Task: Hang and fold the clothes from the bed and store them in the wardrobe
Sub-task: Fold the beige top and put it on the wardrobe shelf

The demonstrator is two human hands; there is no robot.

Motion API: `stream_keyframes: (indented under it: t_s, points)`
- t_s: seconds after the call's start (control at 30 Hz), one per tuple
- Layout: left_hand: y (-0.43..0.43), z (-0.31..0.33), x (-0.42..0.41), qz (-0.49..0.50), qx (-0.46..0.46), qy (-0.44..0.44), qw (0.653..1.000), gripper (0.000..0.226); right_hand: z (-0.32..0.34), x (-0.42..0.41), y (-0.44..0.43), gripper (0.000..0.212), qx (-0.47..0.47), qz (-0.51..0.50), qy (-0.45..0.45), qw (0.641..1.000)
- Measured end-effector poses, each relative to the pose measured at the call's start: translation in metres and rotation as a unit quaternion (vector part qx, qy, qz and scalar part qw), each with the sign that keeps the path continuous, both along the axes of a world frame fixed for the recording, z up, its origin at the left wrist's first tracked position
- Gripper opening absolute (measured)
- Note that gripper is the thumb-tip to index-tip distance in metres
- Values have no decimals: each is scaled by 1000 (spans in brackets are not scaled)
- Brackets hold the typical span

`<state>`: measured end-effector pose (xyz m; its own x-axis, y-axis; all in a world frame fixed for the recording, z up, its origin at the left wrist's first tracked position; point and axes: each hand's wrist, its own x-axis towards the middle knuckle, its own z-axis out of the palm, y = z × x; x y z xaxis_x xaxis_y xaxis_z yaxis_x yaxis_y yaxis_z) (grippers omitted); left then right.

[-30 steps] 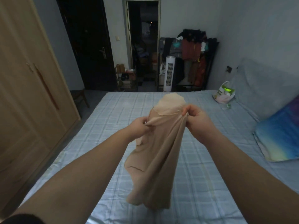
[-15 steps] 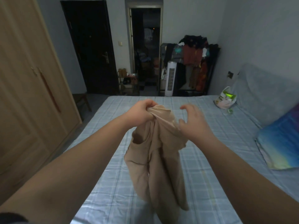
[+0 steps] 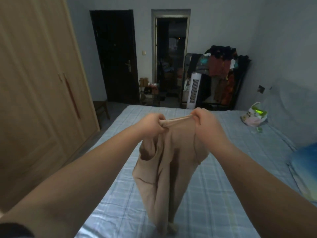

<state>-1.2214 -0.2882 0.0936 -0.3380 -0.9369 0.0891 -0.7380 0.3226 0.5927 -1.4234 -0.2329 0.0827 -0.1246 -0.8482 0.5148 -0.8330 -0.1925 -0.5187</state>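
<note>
Both hands, left and right, pinch the top edge of a beige top, stretched between them above the bed. The step looks like straightening it for folding; next, lay it flat on the bed.

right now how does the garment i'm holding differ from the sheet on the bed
The beige garment is plain; the bedsheet is pale blue with a check pattern. The garment hangs in folds from the left hand and right hand, its top edge stretched between them; the bedsheet lies spread flat. Both are creased fabric.
</note>
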Motion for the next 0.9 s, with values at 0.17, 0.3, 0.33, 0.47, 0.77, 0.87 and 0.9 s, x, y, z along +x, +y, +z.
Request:
stream_keyframes:
  t_s: [0.17,0.3,0.33,0.47,0.77,0.87,0.9]
  points:
    - [-1,-19,21,-16,165,52,985,29,0,1,4,20,20,-32,20,999]
    - [3,-51,44,-59,233,107,965,48,-7,-3,1,27,111,14,25,993]
    - [5,-55,46,-60,221,108,967,49,-10,-4,0,25,142,36,33,989]
    - [10,-50,46,-67,154,45,985,31,-17,-10,-3,10,189,72,87,976]
    - [7,-40,74,-122,110,-319,933,20,-6,-1,17,17,50,33,15,998]
    - [0,-57,103,-104,125,-245,956,16,2,9,30,24,36,-3,-29,999]
    - [0,-63,113,-102,130,-209,964,17,3,11,34,26,34,-11,-39,999]
